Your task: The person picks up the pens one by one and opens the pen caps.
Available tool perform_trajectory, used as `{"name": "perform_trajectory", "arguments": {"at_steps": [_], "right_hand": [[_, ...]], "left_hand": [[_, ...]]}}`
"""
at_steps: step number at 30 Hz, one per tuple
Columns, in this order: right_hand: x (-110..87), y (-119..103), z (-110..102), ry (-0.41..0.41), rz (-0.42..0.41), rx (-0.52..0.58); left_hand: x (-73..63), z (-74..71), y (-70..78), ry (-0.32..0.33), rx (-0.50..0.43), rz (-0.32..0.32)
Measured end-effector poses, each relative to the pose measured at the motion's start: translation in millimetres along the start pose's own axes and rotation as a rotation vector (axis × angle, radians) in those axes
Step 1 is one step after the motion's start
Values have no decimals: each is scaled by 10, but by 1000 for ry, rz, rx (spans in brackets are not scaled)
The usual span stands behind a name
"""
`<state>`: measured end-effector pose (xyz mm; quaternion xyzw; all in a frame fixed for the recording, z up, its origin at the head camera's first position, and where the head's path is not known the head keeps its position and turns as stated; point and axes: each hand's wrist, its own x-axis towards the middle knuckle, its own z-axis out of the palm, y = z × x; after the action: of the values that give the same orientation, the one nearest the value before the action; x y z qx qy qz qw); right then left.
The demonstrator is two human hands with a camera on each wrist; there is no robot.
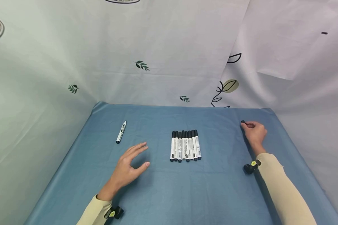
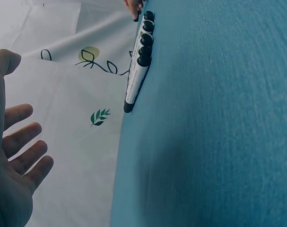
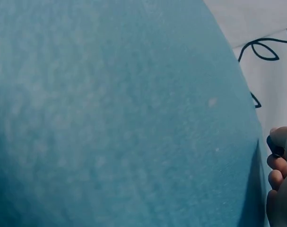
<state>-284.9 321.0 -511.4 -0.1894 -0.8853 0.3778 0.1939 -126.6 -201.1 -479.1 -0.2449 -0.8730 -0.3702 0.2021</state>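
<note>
Pinching black item (image 1: 243, 121), right hand (image 1: 254, 132); left hand (image 1: 126, 170) splayed, near marker row (image 1: 185, 146) on blue cloth (image 1: 200, 193)

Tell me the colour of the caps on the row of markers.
The caps on the row of markers are black, clearest in the head view.
</note>
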Motion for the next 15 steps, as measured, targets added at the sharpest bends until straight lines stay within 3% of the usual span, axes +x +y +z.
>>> {"name": "perform_trajectory", "arguments": {"at_steps": [15], "right_hand": [[1, 80, 36, -22, -40, -90]], "left_hand": [[2, -5, 1, -3, 3, -11]]}}
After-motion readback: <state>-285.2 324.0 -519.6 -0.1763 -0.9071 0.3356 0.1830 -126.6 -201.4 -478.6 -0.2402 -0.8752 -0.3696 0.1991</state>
